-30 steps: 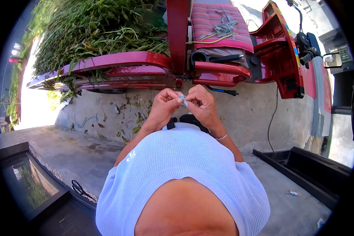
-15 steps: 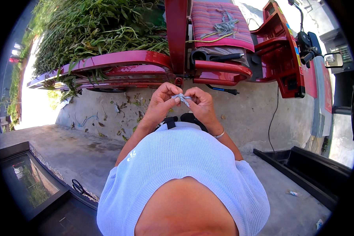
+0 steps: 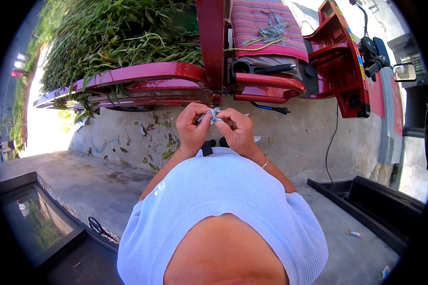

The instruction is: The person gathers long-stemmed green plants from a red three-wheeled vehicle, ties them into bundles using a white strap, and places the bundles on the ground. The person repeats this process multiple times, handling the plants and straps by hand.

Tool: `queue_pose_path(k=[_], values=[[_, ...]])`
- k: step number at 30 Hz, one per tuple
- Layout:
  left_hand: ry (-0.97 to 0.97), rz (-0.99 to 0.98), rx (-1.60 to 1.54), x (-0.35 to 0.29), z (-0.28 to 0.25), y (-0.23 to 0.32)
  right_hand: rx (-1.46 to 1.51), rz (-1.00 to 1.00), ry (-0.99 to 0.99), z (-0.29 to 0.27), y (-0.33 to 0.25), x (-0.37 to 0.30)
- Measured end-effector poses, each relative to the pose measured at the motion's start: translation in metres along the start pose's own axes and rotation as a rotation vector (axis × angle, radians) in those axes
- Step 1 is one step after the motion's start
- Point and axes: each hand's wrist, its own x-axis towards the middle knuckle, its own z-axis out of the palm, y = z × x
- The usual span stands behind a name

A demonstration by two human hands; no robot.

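Note:
A short bundle of blue-grey and white twine (image 3: 214,114) is pinched between my two hands in front of my waist. My left hand (image 3: 191,127) grips its left side between thumb and bent fingers. On its right side, my right hand (image 3: 238,130) holds it the same way, fingers curled. Parts of the strands are hidden behind the fingers. A tangle of similar grey-blue twine (image 3: 274,31) lies on the pink striped cushion (image 3: 245,23) of the red three-wheeled vehicle, with a yellowish cord (image 3: 259,47) beside it.
Cut leafy green stalks (image 3: 114,38) fill the vehicle's bed behind a red side rail (image 3: 142,71). Handlebars and a mirror (image 3: 404,72) are at the far right. Scattered leaves lie on the concrete floor (image 3: 295,142). Scissors (image 3: 96,225) rest on a dark surface, lower left.
My hands have shifted slightly, and the fingers of my right hand have curled in more. The twine now looks more bunched between my fingertips.

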Motion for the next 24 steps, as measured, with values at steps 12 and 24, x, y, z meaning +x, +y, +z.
queue_pose_path(k=[12, 24], values=[[-0.139, 0.141, 0.104, 0.009, -0.003, 0.011, 0.168, 0.139, 0.021, -0.007, 0.010, 0.002], [-0.334, 0.086, 0.033, 0.015, -0.024, 0.015, 0.230, 0.213, 0.103, -0.011, 0.010, 0.006]])
